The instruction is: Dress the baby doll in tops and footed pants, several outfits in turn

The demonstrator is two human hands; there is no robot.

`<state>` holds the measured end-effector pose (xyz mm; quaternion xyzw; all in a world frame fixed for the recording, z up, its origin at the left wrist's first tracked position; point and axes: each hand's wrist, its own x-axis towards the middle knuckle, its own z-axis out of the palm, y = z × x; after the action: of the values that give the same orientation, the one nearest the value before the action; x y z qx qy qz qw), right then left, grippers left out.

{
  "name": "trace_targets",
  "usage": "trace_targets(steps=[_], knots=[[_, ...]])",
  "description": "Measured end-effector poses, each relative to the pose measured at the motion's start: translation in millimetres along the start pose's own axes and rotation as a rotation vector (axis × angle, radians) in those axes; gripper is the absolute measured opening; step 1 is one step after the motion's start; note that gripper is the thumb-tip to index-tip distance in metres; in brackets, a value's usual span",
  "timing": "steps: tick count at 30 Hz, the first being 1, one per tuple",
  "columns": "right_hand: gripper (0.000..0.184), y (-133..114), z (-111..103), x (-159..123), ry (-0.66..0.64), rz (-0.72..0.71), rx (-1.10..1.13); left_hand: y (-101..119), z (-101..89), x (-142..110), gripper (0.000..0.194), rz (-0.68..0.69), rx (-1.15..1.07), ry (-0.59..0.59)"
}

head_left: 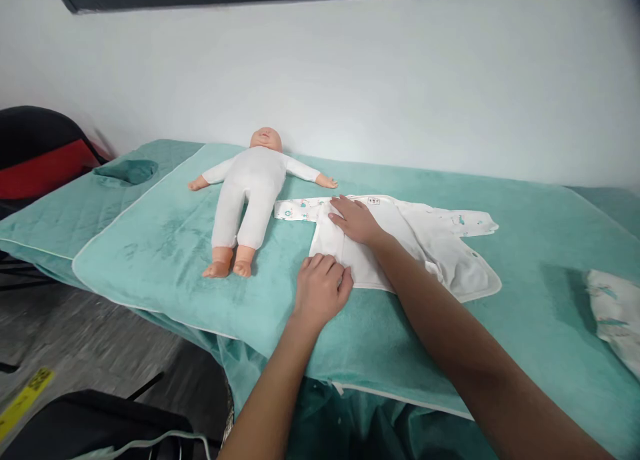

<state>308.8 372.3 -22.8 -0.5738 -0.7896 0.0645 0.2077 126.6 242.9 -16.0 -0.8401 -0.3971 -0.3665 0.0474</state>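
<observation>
A white baby shirt (373, 260) with small printed figures on its sleeves lies spread on the green bed cover, its front opened out. My right hand (356, 221) rests flat on its upper left part, near the sleeve, fingers spread. At the lower left corner of the cloth is my left hand (323, 290), its fingers curled over the edge; the fingertips are hidden. To the left, a baby doll (255, 183) in a white body suit lies on its back, arms out. One shirt sleeve reaches close to the doll's leg.
The green bed cover (165, 267) drapes over the front edge. A bundle of printed white cloth (617, 307) sits at the right. The bed has a face hole (127, 171) at its left end. Black chairs (40, 130) stand left and below; a white wall (400, 80) runs behind.
</observation>
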Motion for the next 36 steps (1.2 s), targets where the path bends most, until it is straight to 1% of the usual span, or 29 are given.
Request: trace_targets(steps=[2,5,10,12,15,18,20,23,27,29,32,36], knots=[[0.055,-2.8,0.0,0.2,-0.039,0.021,-0.015,-0.2,2.8,-0.1,0.033,-0.057,0.063,0.019],[0.057,-6.8,-0.4,0.5,-0.063,0.032,-0.053,-0.6,6.1,-0.2,0.032,-0.139,0.131,0.040],[0.058,-10.9,-2.9,-0.9,-0.044,0.046,-0.059,-0.9,7.3,-0.6,0.027,-0.215,0.230,0.047],[0.056,-11.2,-4.4,-1.9,0.009,0.045,-0.040,-1.0,7.0,-1.2,0.025,-0.235,0.255,0.049],[0.051,-9.7,-5.6,-2.9,0.151,0.047,-0.025,-1.6,6.6,-1.9,0.019,-0.259,0.242,0.061],[0.044,-5.0,-4.1,-3.5,0.245,0.107,0.017,-3.0,6.9,-2.0,0.013,-0.267,0.179,0.085],[0.039,0.4,-2.4,-4.1,0.262,0.151,0.055,-4.1,7.2,-1.8,0.014,-0.282,0.158,0.101],[0.034,12.3,-2.3,-6.0,0.275,0.205,0.097,-5.7,7.8,-2.0,0.016,-0.342,0.147,0.131],[0.034,34.4,-9.7,-10.8,0.299,0.304,0.189,-6.7,8.6,-2.8,0.028,-0.393,0.122,0.138],[0.033,46.0,-15.0,-12.6,0.330,0.364,0.250,-6.9,8.7,-3.2,0.030,-0.408,0.110,0.134],[0.027,60.7,-20.9,-12.4,0.400,0.439,0.353,-7.9,8.7,-3.7,0.031,-0.401,0.092,0.141],[0.024,73.0,-23.0,-9.6,0.519,0.507,0.500,-11.3,8.8,-5.4,0.038,-0.340,0.042,0.207]])
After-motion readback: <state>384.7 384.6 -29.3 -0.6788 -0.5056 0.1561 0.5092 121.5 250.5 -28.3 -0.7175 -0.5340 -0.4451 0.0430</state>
